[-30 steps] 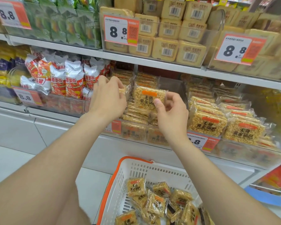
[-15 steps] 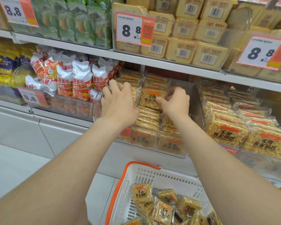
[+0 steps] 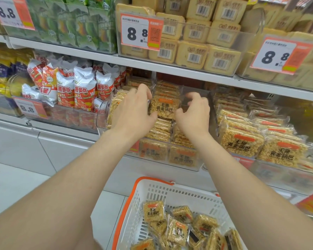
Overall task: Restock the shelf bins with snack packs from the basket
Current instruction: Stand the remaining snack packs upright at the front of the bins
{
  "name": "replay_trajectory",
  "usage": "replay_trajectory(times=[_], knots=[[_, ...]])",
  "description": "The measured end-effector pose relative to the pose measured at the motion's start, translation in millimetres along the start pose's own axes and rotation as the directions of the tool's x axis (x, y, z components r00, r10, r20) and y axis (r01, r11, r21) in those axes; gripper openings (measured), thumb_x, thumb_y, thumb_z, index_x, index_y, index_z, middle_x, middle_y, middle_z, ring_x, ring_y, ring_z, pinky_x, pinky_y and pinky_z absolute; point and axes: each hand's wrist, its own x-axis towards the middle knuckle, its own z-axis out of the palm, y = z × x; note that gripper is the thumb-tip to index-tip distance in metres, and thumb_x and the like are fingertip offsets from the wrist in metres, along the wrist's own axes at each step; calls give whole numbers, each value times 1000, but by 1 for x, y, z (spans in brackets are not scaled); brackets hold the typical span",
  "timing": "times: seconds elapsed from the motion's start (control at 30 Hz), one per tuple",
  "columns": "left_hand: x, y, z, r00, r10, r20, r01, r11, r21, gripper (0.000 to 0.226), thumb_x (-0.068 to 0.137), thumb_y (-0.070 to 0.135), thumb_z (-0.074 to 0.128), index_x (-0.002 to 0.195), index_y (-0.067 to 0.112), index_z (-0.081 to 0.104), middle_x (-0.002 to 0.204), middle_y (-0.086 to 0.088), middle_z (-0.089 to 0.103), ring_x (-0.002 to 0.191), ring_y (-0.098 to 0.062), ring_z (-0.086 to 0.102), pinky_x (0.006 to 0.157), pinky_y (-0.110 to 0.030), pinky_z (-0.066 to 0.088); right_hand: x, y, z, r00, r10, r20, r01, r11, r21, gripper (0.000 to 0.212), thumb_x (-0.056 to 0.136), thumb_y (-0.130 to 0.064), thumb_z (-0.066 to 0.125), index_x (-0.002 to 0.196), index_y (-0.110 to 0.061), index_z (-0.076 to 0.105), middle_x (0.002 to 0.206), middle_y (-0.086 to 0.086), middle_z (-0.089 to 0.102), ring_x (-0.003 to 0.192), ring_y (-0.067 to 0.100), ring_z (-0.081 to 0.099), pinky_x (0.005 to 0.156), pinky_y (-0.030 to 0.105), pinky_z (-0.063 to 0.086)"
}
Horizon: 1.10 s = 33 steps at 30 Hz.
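Shop shelving: left hand point(image 3: 134, 110) is seemingly pinching a snack pack point(image 3: 163, 108) in the bin point(image 3: 101, 116), right hand point(image 3: 194, 114) loose, empty — basket point(image 3: 152, 193) holding many more.

Two hands point(image 3: 134, 110) flank one snack pack point(image 3: 165, 107); one basket point(image 3: 153, 179), four 8.8 price tags point(image 3: 141, 34).

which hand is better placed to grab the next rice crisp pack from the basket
Right, probably. The right hand hangs loosely curled and empty, and the loose packs in the basket lie under its forearm. The left hand touches the upright rice crisp pack, seemingly steadying it.
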Motion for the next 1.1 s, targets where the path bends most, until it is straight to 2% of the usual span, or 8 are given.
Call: replay_trajectory(times=[0.13, 0.23, 0.37, 0.47, 0.7, 0.8, 0.93, 1.1], knots=[[-12, 10, -1, 957, -55, 285, 46, 998, 39, 15, 80, 39, 77, 72, 28, 72, 71, 11, 71, 75, -15, 70, 70, -38, 62, -42, -8, -29, 977, -178, 116, 147, 960, 236, 19, 86, -17, 62, 86, -30, 77, 68, -7, 72, 67, 9, 69, 80, 33, 58], [-21, 13, -6, 784, -42, 619, 29, 999, 31, 21, 82, 35, 77, 68, 19, 76, 65, 5, 75, 59, -14, 70, 61, -31, 61, -69, -8, -57, 909, -230, 348, 112, 938, 327, 19, 83, -9, 60, 76, -18, 75, 62, 6, 72, 51, 22, 67, 64, 34, 56], [-39, 21, 2, 419, -98, 903, -35, 992, 124, 19, 95, 40, 72, 101, 22, 75, 87, 2, 80, 66, -14, 76, 62, -31, 62, -82, 8, -74, 421, -94, 902, -4, 994, 105, 18, 93, -1, 56, 95, 0, 74, 78, 12, 78, 61, 27, 75, 50, 34, 57], [-55, 29, 24, 234, -268, 934, -333, 881, 336, 41, 101, 49, 62, 131, 21, 65, 102, 3, 74, 80, -15, 79, 79, -37, 64, -97, 41, -49, 157, 99, 983, 87, 990, -114, 20, 97, -5, 58, 108, -1, 74, 88, 11, 80, 73, 25, 79, 60, 34, 62], [-87, 46, 93, 207, -164, 964, -592, 764, 257, 31, 107, 36, 50, 134, 23, 60, 118, 2, 58, 98, -25, 56, 81, -35, 47, -155, 159, 42, 266, 204, 942, 352, 889, -292, 34, 81, -10, 49, 103, 0, 73, 103, 19, 75, 95, 40, 71, 82, 52, 63], [-95, 43, 110, 190, -154, 970, -612, 754, 240, 41, 106, 29, 48, 143, 19, 61, 111, 3, 49, 91, -23, 46, 70, -30, 41, -183, 188, 54, 347, 236, 907, 402, 837, -372, 22, 91, 0, 44, 98, -9, 62, 93, 10, 62, 89, 35, 65, 68, 43, 55], [-94, 43, 117, 193, -114, 975, -622, 754, 211, 35, 106, 27, 47, 135, 16, 63, 109, 2, 48, 88, -23, 44, 56, -28, 33, -211, 213, 66, 369, 212, 905, 424, 828, -367, 65, 88, 11, 42, 148, -15, 43, 124, 14, 59, 94, 30, 65, 68, 40, 55], [-87, 42, 121, 198, -97, 975, -611, 766, 201, 39, 108, 30, 47, 143, 19, 60, 111, 2, 45, 92, -23, 42, 61, -29, 34, -241, 235, 80, 230, 224, 947, 578, 752, -318, 114, 78, 23, 57, 163, -42, 18, 173, 15, -7, 151, 50, 27, 103, 61, 52]])
